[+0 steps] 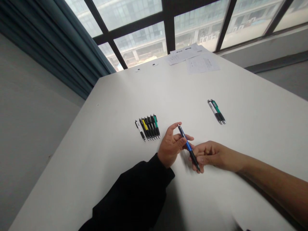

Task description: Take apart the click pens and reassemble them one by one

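A blue pen (187, 142) with a black grip slants between my two hands, above the white table. Near its upper half, my left hand (171, 143) pinches the barrel with the thumb, and the index finger reaches to the clicker end. My right hand (209, 156) has its thumb and fingers closed on the black grip, close to the tip. To the left lies a row of several pens (149, 127), with white, yellow, black and green barrels. Over on the right, a white pen (215, 110) and a green pen (218, 111) rest side by side.
Printed papers (196, 58) lie at the far edge of the white table (115, 106). Beyond it stands a dark-framed window (168, 25). A blue curtain (60, 41) hangs at the left. Two small dark-and-white items (154, 64) sit near the back edge.
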Motion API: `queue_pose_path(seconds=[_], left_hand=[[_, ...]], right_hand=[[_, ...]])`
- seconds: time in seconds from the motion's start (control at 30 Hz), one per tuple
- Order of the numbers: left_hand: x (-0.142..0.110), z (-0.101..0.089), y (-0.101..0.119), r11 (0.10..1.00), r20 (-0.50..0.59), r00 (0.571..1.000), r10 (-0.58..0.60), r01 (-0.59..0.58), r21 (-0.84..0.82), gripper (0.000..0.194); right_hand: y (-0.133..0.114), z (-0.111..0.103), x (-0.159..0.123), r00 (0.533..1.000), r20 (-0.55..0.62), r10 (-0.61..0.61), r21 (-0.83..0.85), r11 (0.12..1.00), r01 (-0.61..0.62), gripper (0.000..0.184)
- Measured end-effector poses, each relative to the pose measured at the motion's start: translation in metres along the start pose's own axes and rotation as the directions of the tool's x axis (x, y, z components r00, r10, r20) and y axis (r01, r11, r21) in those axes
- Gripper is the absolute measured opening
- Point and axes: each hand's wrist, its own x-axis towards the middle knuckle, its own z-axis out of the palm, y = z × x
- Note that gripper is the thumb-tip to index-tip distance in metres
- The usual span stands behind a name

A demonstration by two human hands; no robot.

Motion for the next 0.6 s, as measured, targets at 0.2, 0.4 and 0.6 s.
queue_pose_path(seconds=[0.2,0.4,0.6], left_hand=[[0.0003,-0.0044,-0.0025,0.991,-0.003,1.0,0.002,-0.001,0.134,0.071],[-0.0015,-0.0005,0.0002,0.975,-0.071,0.997,0.014,0.002,0.221,0.074],[-0.0012,0.0025,0.0035,0.971,-0.116,0.993,-0.012,0.039,0.237,0.074]], right_hand=[[0.0041,-0.0005,-0.0015,0.999,-0.034,0.031,-0.037,0.999,-0.032,0.023],[0.0034,0.0009,-0.0019,0.997,-0.057,0.044,-0.057,0.997,-0.047,0.026],[-0.0003,0.0049,-0.0006,0.994,-0.082,0.071,-0.106,0.991,-0.08,0.032]])
